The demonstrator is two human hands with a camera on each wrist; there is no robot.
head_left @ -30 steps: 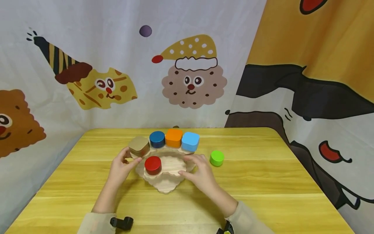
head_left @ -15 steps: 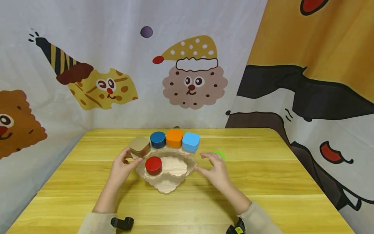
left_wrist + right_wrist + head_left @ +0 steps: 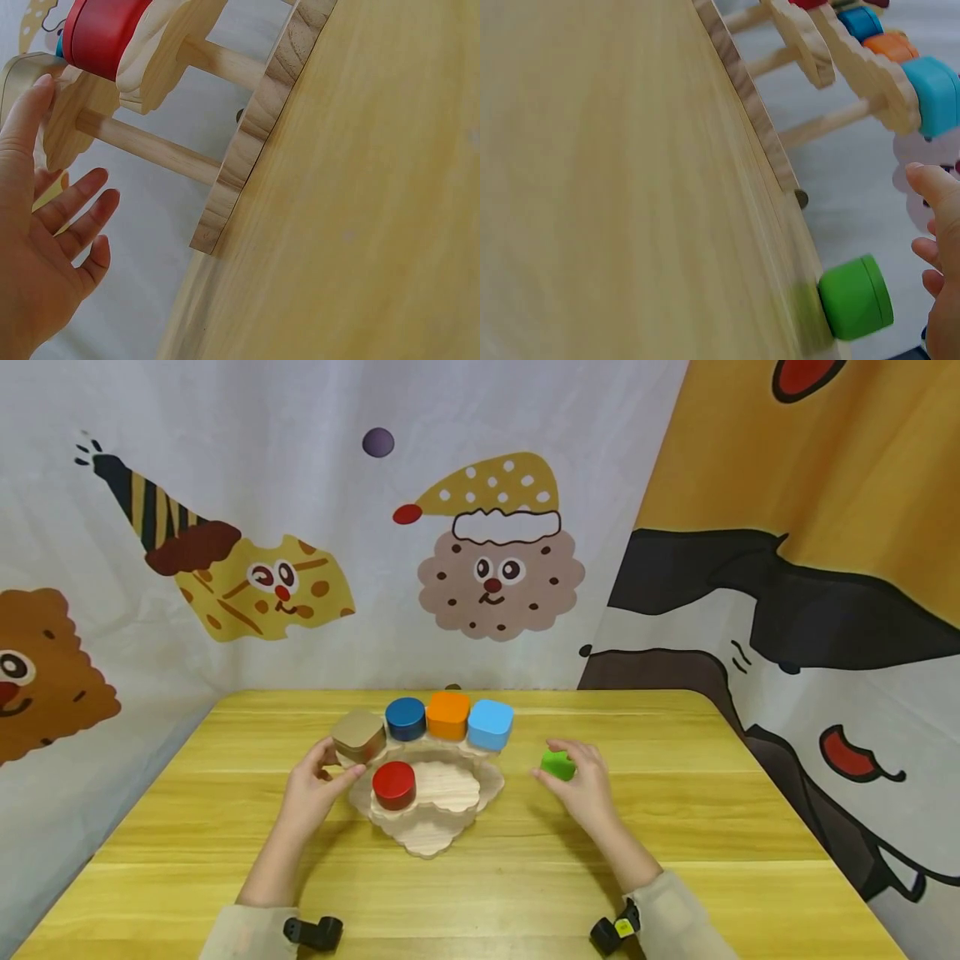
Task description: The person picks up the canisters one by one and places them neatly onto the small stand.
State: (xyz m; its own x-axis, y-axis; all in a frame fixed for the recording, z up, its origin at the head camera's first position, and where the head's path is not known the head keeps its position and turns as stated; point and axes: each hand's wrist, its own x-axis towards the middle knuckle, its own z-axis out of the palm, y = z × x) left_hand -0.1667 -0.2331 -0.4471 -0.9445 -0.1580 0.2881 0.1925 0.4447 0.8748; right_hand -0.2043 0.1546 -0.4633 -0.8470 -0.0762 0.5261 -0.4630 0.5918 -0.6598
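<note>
My left hand [image 3: 317,783] holds the gold block [image 3: 358,733] at the left end of a wooden tiered stand's [image 3: 426,837] upper tier. In the left wrist view, the thumb of this hand [image 3: 34,259] lies against the gold block, the index finger is mostly hidden behind the tier, and the other fingers are loose. My right hand [image 3: 588,785] is over a round green block [image 3: 558,767] on the table, thumb and fingers spread. From the right wrist, a gap shows between the fingers and the green block [image 3: 855,298].
Dark blue [image 3: 406,718], orange [image 3: 447,715] and light blue [image 3: 491,723] blocks stand along the upper tier. A red round block [image 3: 393,784] sits on the lower tier, left side. The wooden table [image 3: 697,827] ends at a patterned curtain [image 3: 300,460].
My right hand has moved right, from beside the stand's lower tier to over the green block. My left hand has stayed at the gold block.
</note>
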